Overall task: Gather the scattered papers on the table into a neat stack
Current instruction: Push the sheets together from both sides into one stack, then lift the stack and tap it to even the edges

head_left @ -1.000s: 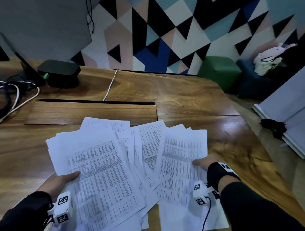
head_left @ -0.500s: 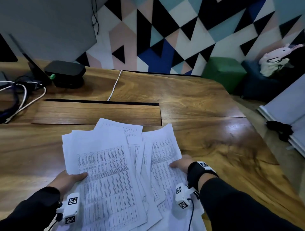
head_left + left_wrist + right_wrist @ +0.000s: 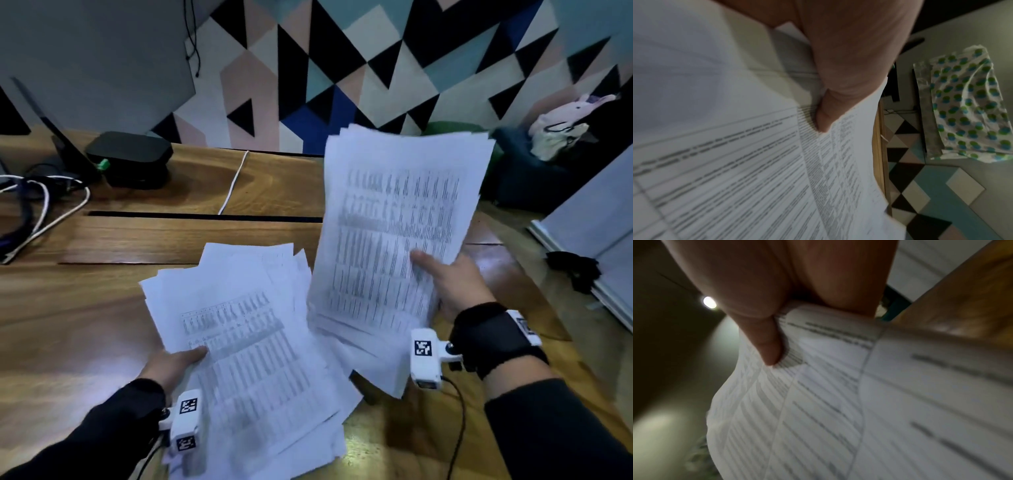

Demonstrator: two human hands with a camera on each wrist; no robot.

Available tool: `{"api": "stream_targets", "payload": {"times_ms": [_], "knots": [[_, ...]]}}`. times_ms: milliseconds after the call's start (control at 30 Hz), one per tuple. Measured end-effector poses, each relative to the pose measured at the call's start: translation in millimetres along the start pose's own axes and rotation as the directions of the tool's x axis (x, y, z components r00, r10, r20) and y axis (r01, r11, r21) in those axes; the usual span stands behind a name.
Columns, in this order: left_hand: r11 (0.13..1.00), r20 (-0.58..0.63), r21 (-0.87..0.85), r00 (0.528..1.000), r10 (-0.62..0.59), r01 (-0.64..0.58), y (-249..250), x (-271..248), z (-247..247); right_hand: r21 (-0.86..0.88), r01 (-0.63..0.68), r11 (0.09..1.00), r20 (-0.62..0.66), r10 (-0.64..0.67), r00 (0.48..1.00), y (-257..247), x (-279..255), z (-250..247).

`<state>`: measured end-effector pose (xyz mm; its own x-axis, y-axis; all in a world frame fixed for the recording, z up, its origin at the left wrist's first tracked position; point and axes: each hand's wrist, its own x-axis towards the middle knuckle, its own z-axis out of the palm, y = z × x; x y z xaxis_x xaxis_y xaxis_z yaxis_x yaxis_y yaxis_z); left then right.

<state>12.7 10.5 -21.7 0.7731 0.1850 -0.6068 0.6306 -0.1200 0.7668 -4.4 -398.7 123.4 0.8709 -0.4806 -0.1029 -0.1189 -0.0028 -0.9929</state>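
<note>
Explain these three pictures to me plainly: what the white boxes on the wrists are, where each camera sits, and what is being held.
No machine here: a person works with two bare hands. The big picture comes from a camera worn on the head, looking down at a wooden table. The white boxes strapped to each wrist are small cameras; the two close-up pictures come from them, looking along the palm at the thumb.

The left hand grips a fanned bundle of printed sheets, thumb on top; the wrist view shows the same thumb. The right hand grips a second bundle, raised and tilted up. Whether the left bundle touches the table, I cannot tell.

At the table's far end sit a black box and cables.
</note>
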Motion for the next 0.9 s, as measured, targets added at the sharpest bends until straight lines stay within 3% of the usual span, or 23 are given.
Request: {"api": "stream_targets", "payload": {"times_ms": [133,200,267,333,400,467,567,633,767,833,900], "knots": [[0.999,0.029,-0.037,1.000,-0.011,0.012,15,-9,29,0.136,0.062,0.989,0.166,-0.085,0.982,-45,-13,16],[0.999,0.064,-0.005,0.997,-0.036,0.036,13,0,33,0.190,0.028,0.981,0.199,-0.066,0.978,-54,-14,24],[0.995,0.087,0.089,0.995,-0.054,0.046,7,13,34,0.109,-0.054,0.993,0.213,0.030,0.977,-41,-11,37],[0.982,0.113,0.177,0.990,-0.089,0.068,-3,26,36,-0.121,-0.138,0.983,0.236,0.163,0.958,-8,-10,53],[0.977,0.171,0.178,0.974,-0.148,0.117,-13,37,37,-0.409,-0.200,0.890,0.256,0.322,0.912,37,-10,66],[0.978,0.201,0.153,0.964,-0.174,0.145,-4,22,42,-0.666,-0.202,0.718,0.187,0.422,0.887,88,-12,70],[0.986,0.169,0.018,0.971,-0.167,0.166,13,-4,51,-0.859,-0.196,0.473,0.026,0.423,0.906,137,-21,73],[0.989,0.184,-0.055,0.975,-0.126,0.139,17,-12,57,-0.909,-0.163,0.383,-0.003,0.385,0.923,149,-29,82],[0.995,0.195,0.100,0.981,-0.016,-0.004,17,-13,66,-0.904,-0.114,0.411,0.064,0.393,0.917,145,-37,92],[0.992,0.225,0.130,0.974,-0.024,-0.006,17,-13,68,-0.843,-0.136,0.520,0.058,0.340,0.939,141,-33,79],[0.995,0.297,0.101,0.955,-0.029,-0.001,23,-18,69,-0.747,-0.211,0.630,-0.027,0.288,0.957,138,-25,55]]}}
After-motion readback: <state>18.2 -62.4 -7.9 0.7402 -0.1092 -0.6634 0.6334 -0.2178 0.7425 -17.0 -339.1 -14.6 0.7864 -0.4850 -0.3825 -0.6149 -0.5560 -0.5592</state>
